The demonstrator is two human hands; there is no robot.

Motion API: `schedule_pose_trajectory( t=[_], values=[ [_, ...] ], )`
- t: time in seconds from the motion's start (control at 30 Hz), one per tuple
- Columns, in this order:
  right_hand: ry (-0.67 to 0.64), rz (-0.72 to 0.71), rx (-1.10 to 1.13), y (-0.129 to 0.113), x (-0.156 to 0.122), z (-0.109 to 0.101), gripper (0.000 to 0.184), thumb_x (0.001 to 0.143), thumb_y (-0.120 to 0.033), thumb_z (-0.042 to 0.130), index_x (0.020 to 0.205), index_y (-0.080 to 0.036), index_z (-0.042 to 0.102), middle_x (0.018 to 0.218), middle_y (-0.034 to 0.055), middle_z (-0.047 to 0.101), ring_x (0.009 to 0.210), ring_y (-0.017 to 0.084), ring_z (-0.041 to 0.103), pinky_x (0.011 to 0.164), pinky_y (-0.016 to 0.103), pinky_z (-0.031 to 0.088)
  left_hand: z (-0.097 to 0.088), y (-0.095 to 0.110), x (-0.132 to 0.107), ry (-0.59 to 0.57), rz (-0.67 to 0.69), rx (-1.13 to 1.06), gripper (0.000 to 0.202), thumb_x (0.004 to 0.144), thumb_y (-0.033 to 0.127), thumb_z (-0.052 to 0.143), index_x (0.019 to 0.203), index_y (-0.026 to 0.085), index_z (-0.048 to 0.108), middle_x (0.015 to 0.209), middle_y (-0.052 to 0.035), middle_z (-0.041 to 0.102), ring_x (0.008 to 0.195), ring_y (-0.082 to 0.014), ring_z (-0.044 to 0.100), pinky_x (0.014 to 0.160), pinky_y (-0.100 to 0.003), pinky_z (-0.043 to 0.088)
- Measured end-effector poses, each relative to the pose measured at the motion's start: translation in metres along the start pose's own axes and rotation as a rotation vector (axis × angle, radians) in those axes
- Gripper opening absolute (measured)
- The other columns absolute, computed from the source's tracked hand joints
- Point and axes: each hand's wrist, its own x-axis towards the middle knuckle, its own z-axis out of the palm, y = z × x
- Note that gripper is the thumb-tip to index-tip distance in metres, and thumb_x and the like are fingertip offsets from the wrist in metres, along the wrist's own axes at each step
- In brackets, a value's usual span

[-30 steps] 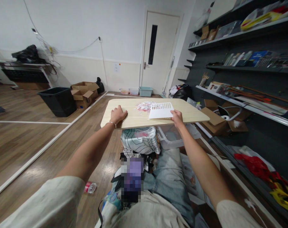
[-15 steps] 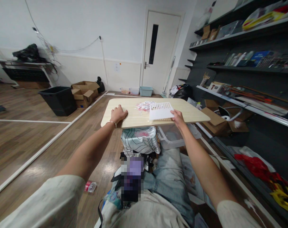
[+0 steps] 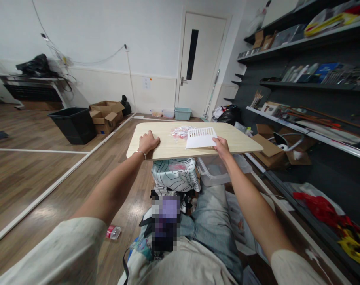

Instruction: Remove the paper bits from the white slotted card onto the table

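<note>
A light wooden tabletop [image 3: 242,139] stands in front of me. My left hand [image 3: 148,142] rests on its near left part with the fingers curled into a loose fist, nothing visible in it. My right hand [image 3: 220,146] pinches the near right corner of a white slotted plastic sheet [image 3: 200,139] that lies on the tabletop. Just behind the sheet is a pile of small white and pink paper scraps [image 3: 180,132].
A patterned cloth bag [image 3: 175,175] and a clear plastic bin [image 3: 212,173] sit under the table. A black bin [image 3: 72,125] and cardboard boxes [image 3: 105,116] stand at left. Dark shelves [image 3: 304,83] line the right wall. A white door [image 3: 200,65] is behind. A bottle [image 3: 112,234] lies on the floor.
The white sheet has shifted slightly under my right hand; both hands stay almost where they were.
</note>
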Motion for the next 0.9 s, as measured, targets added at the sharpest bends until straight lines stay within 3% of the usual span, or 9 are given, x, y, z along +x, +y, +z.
schedule_pose_trajectory(
  t=[0.3, 0.6, 0.9],
  values=[
    [-0.021, -0.013, 0.013, 0.0007, -0.0004, -0.0016, 0.027, 0.07, -0.041, 0.071, 0.079, -0.016, 0.065, 0.057, -0.0045, 0.053, 0.044, 0.006, 0.032, 0.037, 0.019, 0.021, 0.0002, -0.0001, 0.0006, -0.002, -0.001, 0.009, 0.061, 0.091, 0.049, 0.042, 0.133, 0.007, 0.053, 0.128, -0.0291, 0.067, 0.124, -0.0401, 0.062, 0.104, -0.048, 0.042],
    [-0.119, -0.009, -0.02, -0.0008, -0.0014, -0.0041, 0.031, 0.071, -0.044, 0.075, 0.079, -0.015, 0.066, 0.058, -0.0031, 0.055, 0.046, 0.007, 0.037, 0.039, 0.019, 0.028, 0.0014, -0.0008, 0.0005, 0.006, -0.002, 0.029, 0.061, 0.091, 0.048, 0.042, 0.134, 0.005, 0.052, 0.127, -0.0282, 0.068, 0.122, -0.0396, 0.063, 0.103, -0.047, 0.042],
    [-0.054, -0.005, 0.025, 0.0012, 0.0007, -0.0042, 0.029, 0.072, -0.042, 0.073, 0.08, -0.016, 0.065, 0.06, -0.0036, 0.054, 0.047, 0.006, 0.034, 0.039, 0.019, 0.026, 0.0034, -0.0015, 0.0028, 0.011, -0.002, 0.025, 0.061, 0.091, 0.049, 0.044, 0.134, 0.006, 0.053, 0.127, -0.028, 0.068, 0.122, -0.0392, 0.063, 0.103, -0.047, 0.042]
  ],
)
